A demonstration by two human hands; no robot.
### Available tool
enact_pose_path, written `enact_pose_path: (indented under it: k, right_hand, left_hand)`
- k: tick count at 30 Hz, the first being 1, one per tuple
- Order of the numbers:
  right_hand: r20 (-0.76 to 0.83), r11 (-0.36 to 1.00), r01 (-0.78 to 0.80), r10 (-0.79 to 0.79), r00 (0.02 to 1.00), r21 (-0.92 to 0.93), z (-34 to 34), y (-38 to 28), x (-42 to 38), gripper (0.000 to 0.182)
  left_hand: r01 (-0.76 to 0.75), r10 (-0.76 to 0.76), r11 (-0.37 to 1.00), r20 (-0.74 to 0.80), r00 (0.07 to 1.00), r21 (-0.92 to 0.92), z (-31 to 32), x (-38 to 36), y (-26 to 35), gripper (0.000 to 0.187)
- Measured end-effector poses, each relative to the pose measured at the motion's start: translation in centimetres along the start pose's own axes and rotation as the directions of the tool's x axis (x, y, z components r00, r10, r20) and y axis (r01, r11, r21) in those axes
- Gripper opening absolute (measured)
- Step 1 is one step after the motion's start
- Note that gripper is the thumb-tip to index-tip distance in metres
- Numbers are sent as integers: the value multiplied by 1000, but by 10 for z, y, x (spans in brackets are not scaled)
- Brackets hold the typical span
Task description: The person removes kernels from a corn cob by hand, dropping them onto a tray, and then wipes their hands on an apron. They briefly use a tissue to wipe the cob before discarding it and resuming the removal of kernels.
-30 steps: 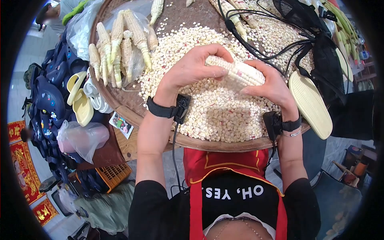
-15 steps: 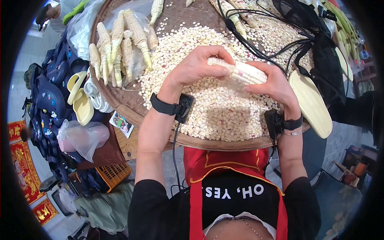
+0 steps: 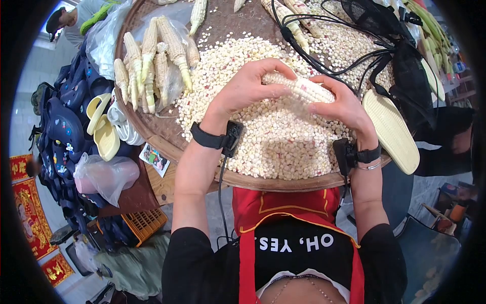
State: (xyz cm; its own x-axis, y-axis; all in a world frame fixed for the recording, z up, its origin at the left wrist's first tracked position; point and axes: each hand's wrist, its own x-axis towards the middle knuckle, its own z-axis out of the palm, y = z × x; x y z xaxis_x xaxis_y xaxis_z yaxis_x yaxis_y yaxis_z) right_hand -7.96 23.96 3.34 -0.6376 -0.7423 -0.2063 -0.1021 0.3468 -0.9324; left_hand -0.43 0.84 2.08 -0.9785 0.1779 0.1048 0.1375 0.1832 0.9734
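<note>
An ear of corn, white with a few reddish kernels, is held level between my two hands above a broad heap of loose kernels. My left hand is closed on its left end, fingers over the top and thumb beneath. At the right end, my right hand wraps round the ear with the thumb on the near side. Part of the left end looks stripped of kernels. Both wrists wear black straps with small boxes.
Stripped cobs lie on plastic at the tray's left. Black cables and a mesh bag cover the right side, beside a pale slipper. The round tray's wooden rim runs before my apron. A person is at the far left.
Both hands stay nearly in place on the ear, with slight finger shifts. At the far left, the other person's head has come further into view.
</note>
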Motion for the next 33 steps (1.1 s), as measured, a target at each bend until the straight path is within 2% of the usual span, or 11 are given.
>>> enact_pose_path:
  k: [6, 8, 11, 13, 16, 18, 21, 28, 32, 33]
  right_hand:
    - [11, 1000, 11, -11, 1000, 28, 4, 0, 1, 51]
    - [7, 999, 24, -24, 1000, 30, 5, 0, 1, 52]
    - [7, 997, -44, 43, 999, 67, 9, -2, -1, 54]
    - [5, 977, 163, -164, 986, -135, 13, 0, 0, 59]
    - [8, 968, 152, -153, 988, -200, 12, 0, 1, 62]
    - [24, 977, 139, -137, 990, -161, 10, -2, 1, 62]
    - [46, 987, 119, -114, 992, -107, 7, -1, 0, 61]
    - [5, 988, 121, -121, 993, -93, 8, 1, 0, 59]
    - [-12, 991, 110, -112, 994, -81, 7, 3, 2, 59]
    - [2, 997, 75, -75, 997, 15, 7, 2, 1, 59]
  left_hand:
    - [90, -85, 988, 41, 995, -128, -2, -2, 5, 25]
    - [86, -82, 988, 31, 996, -128, 0, -1, 4, 24]
    - [55, -54, 993, 12, 998, -105, 1, -1, -1, 23]
    - [28, -28, 996, 4, 1000, -83, 0, -1, -4, 21]
    - [-26, 26, 999, 0, 1000, -44, -2, -1, -8, 21]
    - [56, -47, 977, 46, 998, -207, -3, -1, -11, 21]
    - [89, -71, 955, 75, 995, -281, -5, -1, -13, 22]
    - [120, -106, 938, 61, 993, -325, -6, -2, -7, 24]
    - [123, -113, 955, 52, 992, -271, -10, -2, -4, 27]
    - [121, -113, 957, 44, 993, -263, -11, -2, -5, 28]
